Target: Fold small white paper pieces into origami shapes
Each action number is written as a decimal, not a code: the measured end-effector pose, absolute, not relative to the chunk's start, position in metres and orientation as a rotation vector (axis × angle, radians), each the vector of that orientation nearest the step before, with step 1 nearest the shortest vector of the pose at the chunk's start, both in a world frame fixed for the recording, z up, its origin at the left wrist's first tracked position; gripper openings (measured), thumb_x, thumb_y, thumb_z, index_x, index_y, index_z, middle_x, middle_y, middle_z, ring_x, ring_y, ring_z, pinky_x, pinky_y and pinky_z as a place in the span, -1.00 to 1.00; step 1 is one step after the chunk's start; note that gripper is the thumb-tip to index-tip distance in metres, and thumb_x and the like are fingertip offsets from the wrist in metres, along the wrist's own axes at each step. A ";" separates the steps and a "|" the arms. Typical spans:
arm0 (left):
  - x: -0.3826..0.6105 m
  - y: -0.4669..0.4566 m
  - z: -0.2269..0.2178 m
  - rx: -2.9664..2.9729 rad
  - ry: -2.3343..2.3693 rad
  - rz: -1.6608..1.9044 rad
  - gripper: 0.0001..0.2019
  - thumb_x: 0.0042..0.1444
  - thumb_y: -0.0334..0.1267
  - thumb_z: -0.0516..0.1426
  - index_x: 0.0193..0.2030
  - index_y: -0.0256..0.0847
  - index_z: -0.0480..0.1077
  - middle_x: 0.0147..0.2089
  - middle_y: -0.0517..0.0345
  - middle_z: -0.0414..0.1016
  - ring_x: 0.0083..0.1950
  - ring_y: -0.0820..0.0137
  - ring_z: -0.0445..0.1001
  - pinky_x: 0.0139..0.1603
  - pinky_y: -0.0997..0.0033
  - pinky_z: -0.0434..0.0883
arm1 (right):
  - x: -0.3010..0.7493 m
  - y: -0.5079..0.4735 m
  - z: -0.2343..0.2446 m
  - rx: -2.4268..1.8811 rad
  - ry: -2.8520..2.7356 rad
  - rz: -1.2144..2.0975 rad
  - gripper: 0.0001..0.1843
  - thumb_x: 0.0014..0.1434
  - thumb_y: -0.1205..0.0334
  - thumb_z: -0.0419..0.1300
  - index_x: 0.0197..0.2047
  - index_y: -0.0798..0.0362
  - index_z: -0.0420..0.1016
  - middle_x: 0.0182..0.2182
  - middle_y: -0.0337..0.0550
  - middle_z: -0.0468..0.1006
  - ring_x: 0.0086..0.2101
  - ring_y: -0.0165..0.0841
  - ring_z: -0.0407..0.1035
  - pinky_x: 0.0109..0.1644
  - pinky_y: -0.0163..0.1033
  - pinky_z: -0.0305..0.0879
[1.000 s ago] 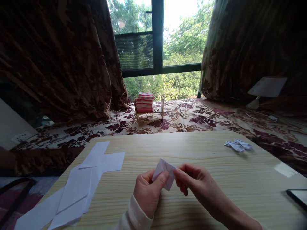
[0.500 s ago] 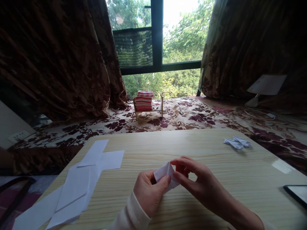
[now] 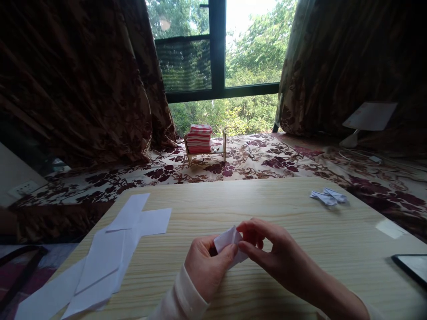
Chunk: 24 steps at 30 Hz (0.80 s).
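Observation:
A small folded white paper piece is held just above the light wooden table, near its front edge. My left hand pinches its lower left side between thumb and fingers. My right hand pinches its right side, thumb under and forefinger over. Both hands are closed on the paper. To the left, several white paper sheets lie overlapping on the table. A finished folded paper shape rests at the table's far right.
A dark phone or tablet lies at the right edge, with a strip of clear tape nearby. Behind the table on the floral cloth stands a small wooden rack with a red-and-white stack. A white lamp and dark curtains flank the window.
My right hand has moved in over the paper piece and folded it smaller against my left thumb. The view has tilted down slightly.

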<state>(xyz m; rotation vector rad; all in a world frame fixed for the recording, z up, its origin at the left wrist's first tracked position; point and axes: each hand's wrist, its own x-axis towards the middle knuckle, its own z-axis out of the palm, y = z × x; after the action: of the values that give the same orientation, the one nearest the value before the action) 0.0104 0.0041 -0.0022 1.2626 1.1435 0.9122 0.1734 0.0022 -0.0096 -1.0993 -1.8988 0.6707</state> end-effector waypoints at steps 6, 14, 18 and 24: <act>0.010 0.004 -0.003 1.251 1.069 0.875 -0.78 -0.13 -0.22 0.21 -0.44 -0.37 0.56 -0.59 0.19 0.39 -0.52 0.49 0.19 -0.50 0.48 0.12 | 0.174 0.002 -0.010 -1.074 -1.892 0.702 -0.90 0.14 0.36 0.14 -0.42 0.06 0.38 -0.51 -0.27 0.37 -0.50 -0.45 0.26 -0.44 -0.35 0.21; 0.011 0.004 -0.006 1.242 1.136 0.854 -0.79 -0.16 -0.22 0.19 -0.49 -0.36 0.53 -0.62 0.21 0.33 -0.53 0.48 0.18 -0.49 0.46 0.10 | 0.174 0.001 -0.006 -1.027 -2.042 0.492 -0.88 0.17 0.39 0.09 -0.30 0.03 0.44 -0.40 -0.17 0.44 -0.42 -0.41 0.32 -0.37 -0.32 0.26; 0.011 0.005 -0.005 1.233 1.165 0.861 -0.83 -0.18 -0.25 0.19 -0.56 -0.34 0.49 -0.65 0.22 0.32 -0.54 0.48 0.17 -0.50 0.46 0.10 | 0.174 0.000 -0.003 -0.995 -2.163 0.286 -0.85 0.19 0.41 0.05 -0.32 0.04 0.43 -0.41 -0.16 0.44 -0.41 -0.39 0.30 -0.37 -0.32 0.23; 0.010 0.008 -0.006 1.176 1.180 0.931 -0.88 -0.21 -0.30 0.18 -0.56 -0.34 0.47 -0.63 0.23 0.32 -0.53 0.48 0.20 -0.49 0.46 0.13 | 0.174 -0.002 0.001 -0.894 -2.282 0.045 -0.79 0.24 0.42 -0.02 -0.30 0.07 0.42 -0.42 -0.13 0.44 -0.43 -0.37 0.26 -0.40 -0.29 0.17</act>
<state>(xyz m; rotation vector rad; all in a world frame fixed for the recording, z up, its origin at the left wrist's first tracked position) 0.0096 0.0078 -0.0061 1.1757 1.1805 0.9307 0.1743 -0.0024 0.0011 -0.8936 -2.2822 0.0449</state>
